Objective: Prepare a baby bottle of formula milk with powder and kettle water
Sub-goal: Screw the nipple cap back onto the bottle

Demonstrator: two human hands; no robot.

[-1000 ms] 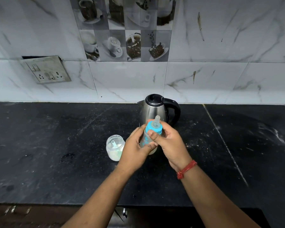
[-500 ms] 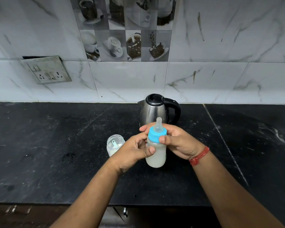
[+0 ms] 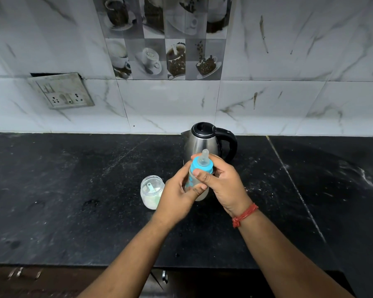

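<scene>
A baby bottle (image 3: 202, 168) with a blue collar and clear teat holds cloudy white milk. It tilts toward me above the black counter. My left hand (image 3: 178, 195) grips its body from the left. My right hand (image 3: 223, 182) wraps the collar and upper part from the right, thumb across the front. A steel kettle (image 3: 204, 140) with a black lid and handle stands just behind the bottle. An open clear jar of white powder (image 3: 151, 193) with a pale scoop inside sits left of my left hand.
The black stone counter (image 3: 73, 201) runs the full width, dusted with pale specks. A wall socket plate (image 3: 61, 91) hangs crooked on the marble tiles at the back left. The counter's front edge and a drawer front lie below my forearms.
The bottle has gone from upright with its milk showing to tilted toward me. My hands have closed over its body again, as they did a second ago.
</scene>
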